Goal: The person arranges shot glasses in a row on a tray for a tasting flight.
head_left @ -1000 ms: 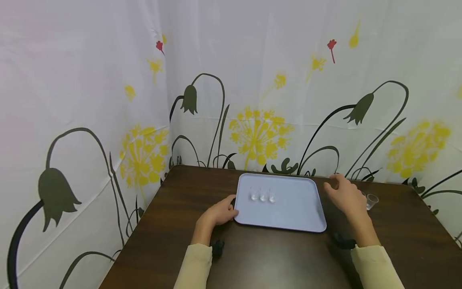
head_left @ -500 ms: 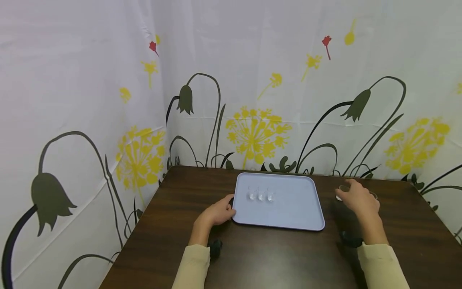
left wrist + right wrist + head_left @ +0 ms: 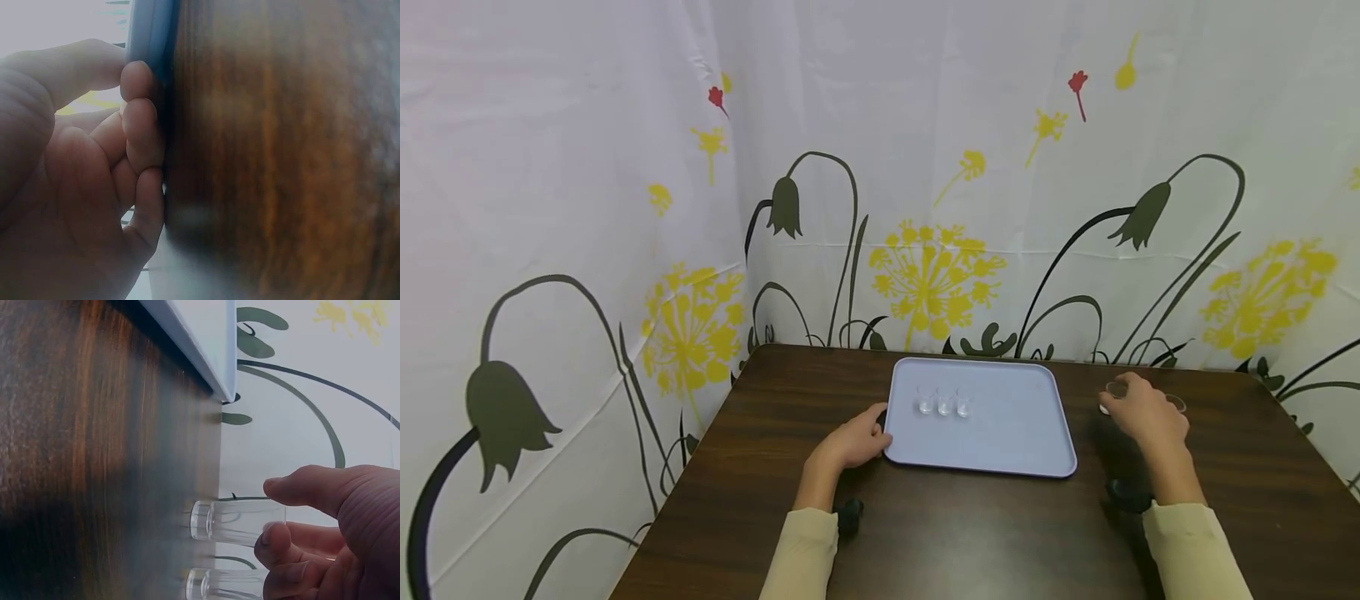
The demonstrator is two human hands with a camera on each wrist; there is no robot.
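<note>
While the left hand [image 3: 850, 439] grips the tray [image 3: 1000, 446] by its left edge, seemingly to keep it steady on the table [image 3: 955, 542], the right hand [image 3: 1148, 417] grasps a glass [image 3: 234, 523], thumb and finger near its rim, presumably the easiest part to reach. A second glass [image 3: 232, 585] stands just beside it, partly behind fingers and cut off in the right wrist view. Three small glasses [image 3: 944, 406] stand in a row left of the tray's middle, perhaps to leave room. In the head view the right hand hides much of its two glasses; how firmly the thumb presses is hard to tell.
</note>
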